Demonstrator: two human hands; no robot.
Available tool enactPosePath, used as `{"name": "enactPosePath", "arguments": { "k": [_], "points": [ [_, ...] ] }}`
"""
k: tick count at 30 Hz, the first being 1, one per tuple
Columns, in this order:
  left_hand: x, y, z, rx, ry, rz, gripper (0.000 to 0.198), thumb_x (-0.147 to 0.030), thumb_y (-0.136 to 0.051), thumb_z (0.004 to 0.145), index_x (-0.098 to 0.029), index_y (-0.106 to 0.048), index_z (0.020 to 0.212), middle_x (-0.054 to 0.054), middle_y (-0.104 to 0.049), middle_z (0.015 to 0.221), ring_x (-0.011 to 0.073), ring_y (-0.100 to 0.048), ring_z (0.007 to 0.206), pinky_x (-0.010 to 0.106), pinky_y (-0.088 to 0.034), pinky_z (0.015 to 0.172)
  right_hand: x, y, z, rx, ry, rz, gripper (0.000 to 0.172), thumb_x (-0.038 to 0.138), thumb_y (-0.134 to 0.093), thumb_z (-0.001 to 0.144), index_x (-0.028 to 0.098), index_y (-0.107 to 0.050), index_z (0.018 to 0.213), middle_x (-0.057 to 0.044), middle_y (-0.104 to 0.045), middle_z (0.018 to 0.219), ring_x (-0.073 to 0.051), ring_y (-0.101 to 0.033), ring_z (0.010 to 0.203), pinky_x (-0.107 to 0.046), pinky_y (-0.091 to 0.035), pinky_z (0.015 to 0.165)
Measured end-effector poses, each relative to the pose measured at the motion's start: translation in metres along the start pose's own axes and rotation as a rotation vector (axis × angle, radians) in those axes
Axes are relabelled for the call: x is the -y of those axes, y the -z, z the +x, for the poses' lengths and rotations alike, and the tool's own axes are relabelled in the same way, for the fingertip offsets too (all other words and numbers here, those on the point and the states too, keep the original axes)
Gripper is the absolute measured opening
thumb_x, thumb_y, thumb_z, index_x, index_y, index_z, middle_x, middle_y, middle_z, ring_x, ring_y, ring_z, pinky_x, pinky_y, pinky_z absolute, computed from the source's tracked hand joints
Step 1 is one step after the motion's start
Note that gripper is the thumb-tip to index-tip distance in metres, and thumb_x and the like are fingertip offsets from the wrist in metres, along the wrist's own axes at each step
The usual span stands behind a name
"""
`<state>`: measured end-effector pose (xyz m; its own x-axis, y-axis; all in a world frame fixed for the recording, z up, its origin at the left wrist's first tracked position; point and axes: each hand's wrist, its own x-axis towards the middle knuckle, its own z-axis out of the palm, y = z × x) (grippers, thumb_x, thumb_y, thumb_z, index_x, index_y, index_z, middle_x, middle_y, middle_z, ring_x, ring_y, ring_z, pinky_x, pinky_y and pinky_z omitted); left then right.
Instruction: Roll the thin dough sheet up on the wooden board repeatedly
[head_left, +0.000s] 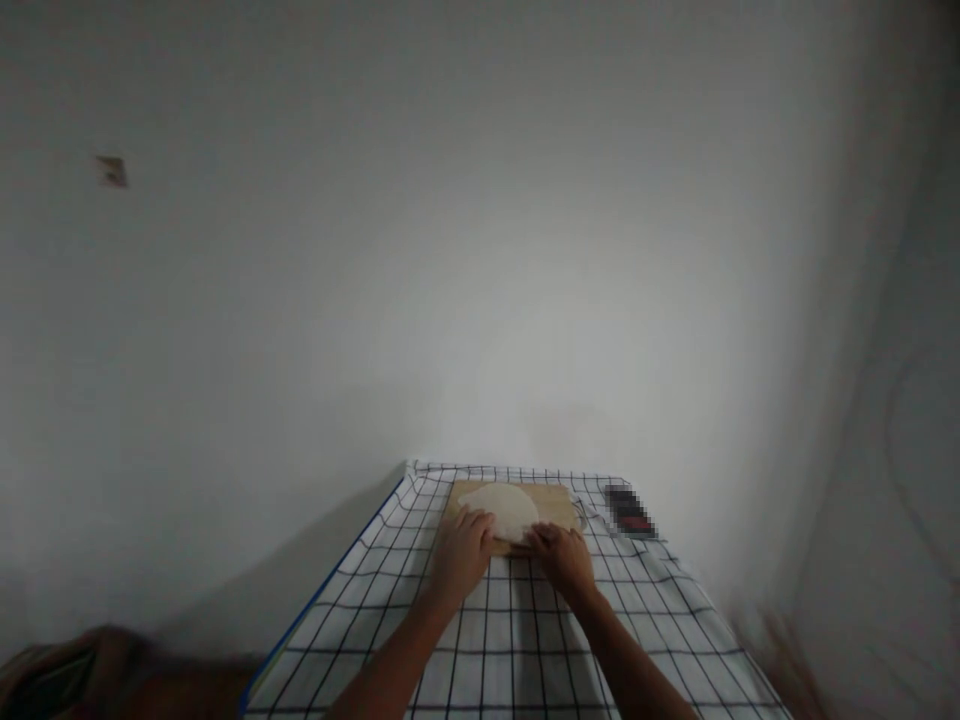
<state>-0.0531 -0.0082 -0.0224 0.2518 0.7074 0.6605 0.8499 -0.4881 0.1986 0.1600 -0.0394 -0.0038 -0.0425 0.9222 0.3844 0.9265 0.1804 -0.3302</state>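
A pale, flattened sheet of dough (504,505) lies on a light wooden board (555,497) at the far part of the table. My left hand (466,548) is at the dough's near left edge, its fingers bent over the rim and the thumb towards the middle. At the near right edge my right hand (562,555) is closed, fingers curled and pressed together on the dough's rim. The fingertips of both hands are partly hidden, and the image is somewhat blurred there.
A white cloth with a black grid (480,640) covers the table. Right of the board lies a dark, pixelated object (630,512) with some red on it. A plain wall (480,250) rises behind, and a brown piece of furniture (90,665) stands low at left.
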Motion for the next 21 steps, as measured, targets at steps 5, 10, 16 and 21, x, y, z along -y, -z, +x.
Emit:
{"name": "enactPosePath", "arguments": {
  "k": [5,10,16,21],
  "points": [
    [0.004,-0.012,-0.011,-0.057,-0.013,-0.019,0.034,-0.024,-0.051,0.094,-0.024,-0.063,0.126,0.006,-0.065,0.133,0.0304,-0.043,0.141,0.052,-0.038,0.115,-0.009,-0.012,-0.019,-0.105,0.098,0.049,0.042,0.033,-0.058,0.094,0.03,-0.062,0.135,-0.006,-0.068,0.129,-0.024,-0.057,0.123,-0.037,-0.036,0.107],
    [0.016,-0.02,-0.016,-0.088,-0.017,-0.076,0.037,-0.029,-0.05,0.095,-0.021,-0.058,0.13,0.009,-0.056,0.145,0.0306,-0.041,0.144,0.053,-0.039,0.116,-0.018,-0.019,-0.021,-0.145,0.089,0.15,0.036,0.024,-0.062,0.088,0.028,-0.069,0.124,-0.006,-0.07,0.117,-0.023,-0.061,0.111,-0.034,-0.041,0.099],
    [0.013,-0.019,-0.012,-0.149,0.085,-0.042,0.06,-0.024,-0.046,0.094,-0.016,-0.034,0.152,0.017,-0.041,0.156,0.0305,-0.036,0.147,0.052,-0.038,0.117,-0.029,-0.015,-0.018,-0.29,0.059,0.38,0.031,0.025,-0.06,0.087,0.025,-0.071,0.116,-0.006,-0.07,0.107,-0.023,-0.063,0.102,-0.032,-0.048,0.09],
    [0.013,-0.024,-0.013,-0.064,0.041,0.063,0.059,-0.024,-0.045,0.094,-0.013,-0.036,0.152,0.019,-0.05,0.149,0.0309,-0.046,0.14,0.05,-0.039,0.114,-0.052,-0.021,-0.011,-0.587,-0.11,0.549,0.041,0.03,-0.043,0.094,0.017,-0.062,0.128,-0.013,-0.067,0.116,-0.024,-0.063,0.104,-0.036,-0.051,0.092]
  ]
}}
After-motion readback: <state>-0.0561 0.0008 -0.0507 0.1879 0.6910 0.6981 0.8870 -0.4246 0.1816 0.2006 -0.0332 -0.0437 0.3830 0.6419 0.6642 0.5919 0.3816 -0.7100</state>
